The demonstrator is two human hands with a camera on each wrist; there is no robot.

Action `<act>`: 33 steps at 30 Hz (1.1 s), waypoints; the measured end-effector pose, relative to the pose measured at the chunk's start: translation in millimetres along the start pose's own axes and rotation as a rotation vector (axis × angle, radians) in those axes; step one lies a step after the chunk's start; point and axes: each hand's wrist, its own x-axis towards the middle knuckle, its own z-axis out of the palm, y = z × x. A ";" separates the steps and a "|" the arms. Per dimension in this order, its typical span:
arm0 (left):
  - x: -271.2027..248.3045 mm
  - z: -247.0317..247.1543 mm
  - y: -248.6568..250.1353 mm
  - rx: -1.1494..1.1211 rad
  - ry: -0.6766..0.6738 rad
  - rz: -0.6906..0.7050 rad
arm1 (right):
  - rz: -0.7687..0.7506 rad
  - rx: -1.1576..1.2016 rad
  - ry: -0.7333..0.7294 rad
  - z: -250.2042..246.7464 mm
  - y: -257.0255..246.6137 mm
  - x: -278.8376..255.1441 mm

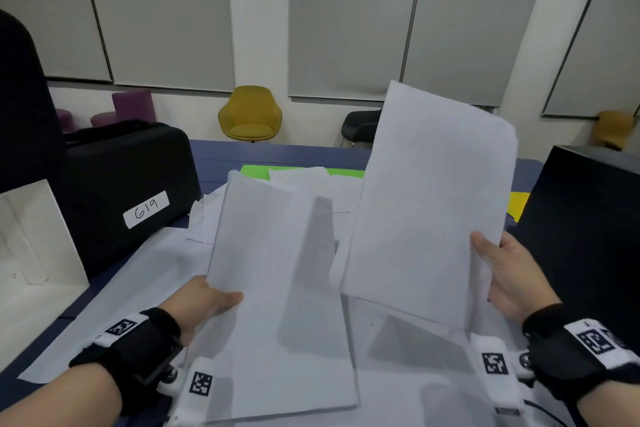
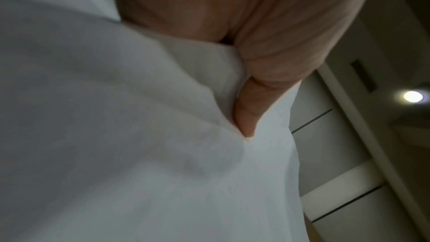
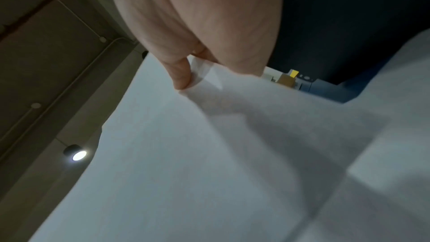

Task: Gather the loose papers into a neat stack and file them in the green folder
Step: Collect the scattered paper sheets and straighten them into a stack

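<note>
My left hand (image 1: 207, 302) pinches the lower left edge of a white sheet (image 1: 270, 253) lifted over the table; the left wrist view shows its thumb (image 2: 246, 109) pressed on that paper (image 2: 139, 135). My right hand (image 1: 502, 270) grips the right edge of a thin stack of white papers (image 1: 433, 201) held up and tilted; its thumb (image 3: 181, 74) lies on the stack (image 3: 209, 154). More loose sheets (image 1: 311, 184) lie scattered on the table. The green folder (image 1: 254, 170) lies flat at the far side, mostly covered by papers.
A black case (image 1: 131, 184) labelled 619 stands at the left with a white box (image 1: 38, 236) before it. A tall black box (image 1: 585, 225) rises at the right, with a yellow item (image 1: 518, 204) beside it. The table (image 1: 277, 149) is blue. Chairs stand beyond.
</note>
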 end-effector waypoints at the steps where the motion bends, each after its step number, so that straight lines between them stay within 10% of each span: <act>1: -6.9 2.8 8.1 -0.046 -0.024 0.036 | 0.019 0.020 -0.026 1.9 2.9 -2.3; 19: -64.0 57.1 75.9 -0.285 -0.164 0.252 | 0.259 0.079 -0.412 73.1 34.1 -57.0; 33: -58.0 57.0 93.3 -0.164 -0.080 0.509 | -0.170 -0.077 -0.285 99.8 3.6 -51.9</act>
